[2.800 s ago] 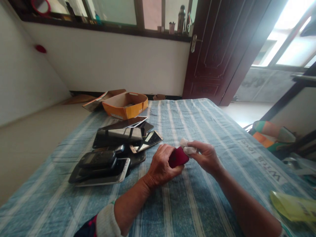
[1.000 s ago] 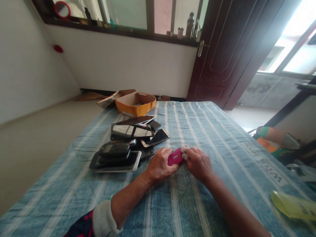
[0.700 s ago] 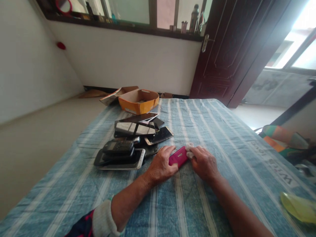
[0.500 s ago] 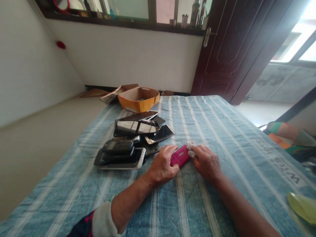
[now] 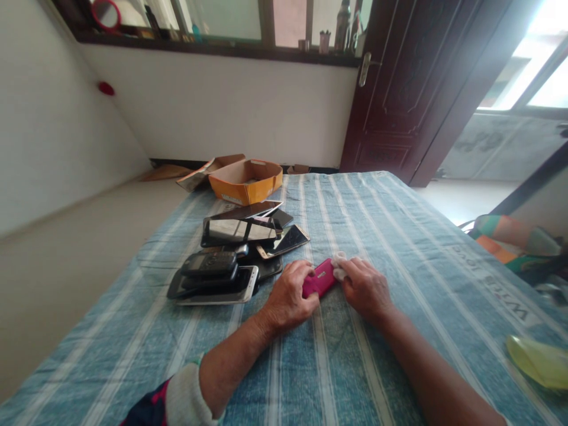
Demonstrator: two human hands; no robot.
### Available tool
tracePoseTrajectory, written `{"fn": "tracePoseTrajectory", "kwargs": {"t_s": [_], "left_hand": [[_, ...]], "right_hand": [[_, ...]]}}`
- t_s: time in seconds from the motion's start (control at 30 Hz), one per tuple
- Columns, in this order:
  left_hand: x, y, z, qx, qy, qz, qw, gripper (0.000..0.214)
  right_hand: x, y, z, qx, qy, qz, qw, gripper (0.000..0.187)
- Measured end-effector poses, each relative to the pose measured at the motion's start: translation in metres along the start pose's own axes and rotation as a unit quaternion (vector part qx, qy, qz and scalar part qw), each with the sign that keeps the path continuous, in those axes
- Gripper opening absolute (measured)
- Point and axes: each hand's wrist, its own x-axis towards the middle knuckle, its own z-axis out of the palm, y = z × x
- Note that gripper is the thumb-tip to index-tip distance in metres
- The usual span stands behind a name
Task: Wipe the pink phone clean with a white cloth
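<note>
A small magenta phone (image 5: 318, 279) lies flat on the blue striped cloth (image 5: 390, 231), near the middle. My left hand (image 5: 288, 296) grips its near end and holds it down. My right hand (image 5: 364, 287) is closed on a small white wad of cloth or tissue (image 5: 339, 264) and presses it against the phone's far end. A pile of several dark phones (image 5: 235, 248) lies just left of my left hand.
An open orange cardboard box (image 5: 246, 180) sits at the cloth's far left corner, its lid beside it. A yellow-green plastic item (image 5: 539, 361) lies at the right edge. A dark wooden door (image 5: 408, 89) stands behind, and a window sill with bottles runs along the wall.
The magenta phone went from raised in my hands to lying flat on the cloth. My right hand keeps the white wad against its end; the view shifted slightly.
</note>
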Motion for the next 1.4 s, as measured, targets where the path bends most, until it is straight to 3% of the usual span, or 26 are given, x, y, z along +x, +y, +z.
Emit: {"fn": "tracePoseTrajectory", "kwargs": {"t_s": [1.4], "left_hand": [[0.0007,0.0032,-0.0012,0.017,0.007,0.001,1.0,0.029]], "right_hand": [[0.0,0.0027,0.0026,0.0,0.015,-0.009,1.0,0.024]]}}
